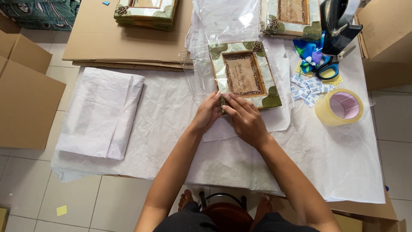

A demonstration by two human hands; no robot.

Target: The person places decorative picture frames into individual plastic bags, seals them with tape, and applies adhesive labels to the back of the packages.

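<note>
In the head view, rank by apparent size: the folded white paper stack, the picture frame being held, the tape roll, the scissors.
1. Folded white paper stack
2. Picture frame
3. Tape roll
4. Scissors, partly hidden, so its full size is unsure

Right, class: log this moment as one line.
left hand: on frame corner | right hand: on frame corner | picture frame: in clear bag | tape roll: right

The person has bare forearms, bare feet and wears dark shorts.

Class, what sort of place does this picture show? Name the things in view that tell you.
Probably a small craft packing workshop: both hands press a decorated picture frame in a clear plastic bag, with a packing tape roll and flattened cardboard nearby.
</note>
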